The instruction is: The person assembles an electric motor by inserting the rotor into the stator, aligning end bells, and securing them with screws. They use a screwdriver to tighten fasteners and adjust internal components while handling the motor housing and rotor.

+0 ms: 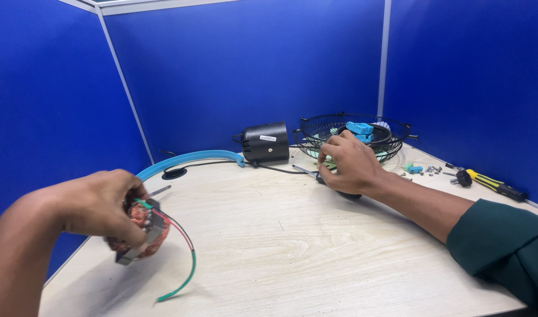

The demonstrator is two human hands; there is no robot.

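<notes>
My left hand (102, 208) grips a small fan motor (144, 230) with copper windings, held just above the table at the near left. Green, red and black wires (184, 267) trail from it down onto the tabletop. My right hand (348, 164) reaches across to the far side and closes on a dark-handled screwdriver (316, 175) lying in front of the black wire fan guard (351, 132). The screwdriver's metal shaft pokes out to the left of my fingers.
A black motor housing (266, 142) stands at the back, with a curved blue plastic strip (187, 159) to its left. Blue plastic parts (360, 129) rest in the guard. Loose screws (430, 170) and a yellow-black screwdriver (492, 185) lie at the right. Blue partition walls surround the wooden table (292, 252).
</notes>
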